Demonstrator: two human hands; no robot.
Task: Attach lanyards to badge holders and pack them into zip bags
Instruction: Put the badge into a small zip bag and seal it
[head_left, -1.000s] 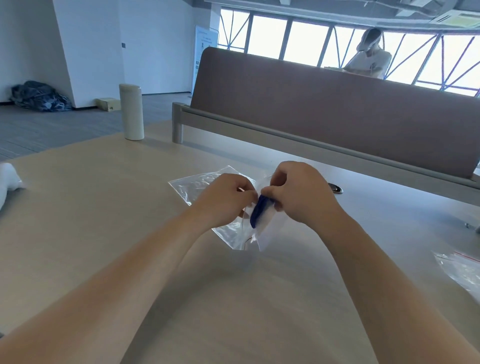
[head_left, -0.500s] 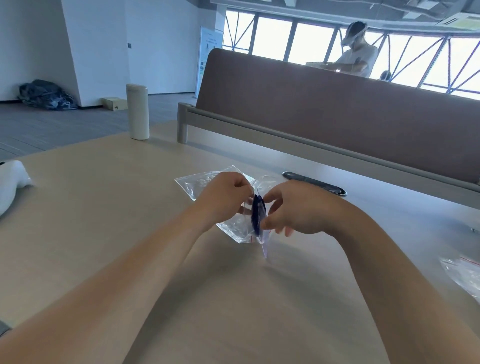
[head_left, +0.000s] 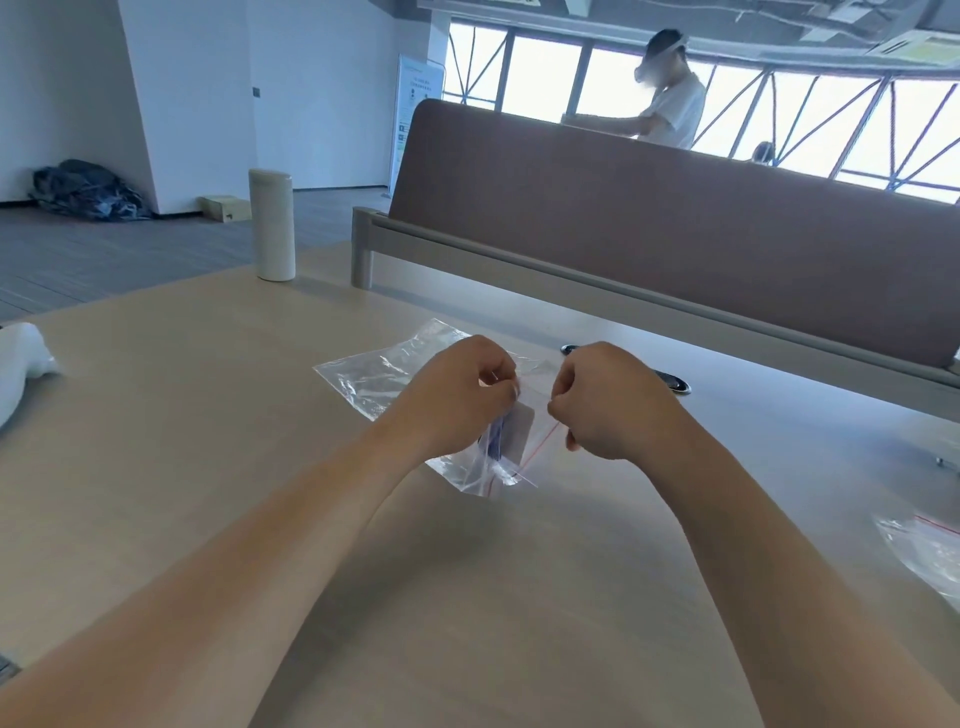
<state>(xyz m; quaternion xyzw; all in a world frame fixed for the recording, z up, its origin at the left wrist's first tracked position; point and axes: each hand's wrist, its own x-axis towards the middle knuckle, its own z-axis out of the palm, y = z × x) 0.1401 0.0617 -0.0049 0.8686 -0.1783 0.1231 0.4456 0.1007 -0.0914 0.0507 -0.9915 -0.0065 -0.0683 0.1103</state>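
Tabletop: light wood. Far-left edge runs diagonally past a white cylindrical bottle, which stands upright near that edge. Far side is closed off by a brown divider panel on a grey rail. Open surface lies left of the left forearm, between the two forearms, and to the right of the right forearm as far as the frame edge.

Held zip bag: clear, with a red zip line down its right side, low over the table centre, between the hands. Inside it are a clear badge holder and a blue lanyard, bunched against the holder's left side. Cannot tell whether the zip is sealed.

Left hand: fingers curled, pinching the bag's upper left part. Right hand: fingers curled, thumb and forefinger pinching the bag's edge by the red line. The hands are apart, with film stretched between them.

Second zip bag: flat on the table behind the left hand, partly covered by it; contents not discernible. Third clear bag: at the right frame edge, cut off.

Dark slim object: on the table just beyond the right hand. White object: at the left frame edge.
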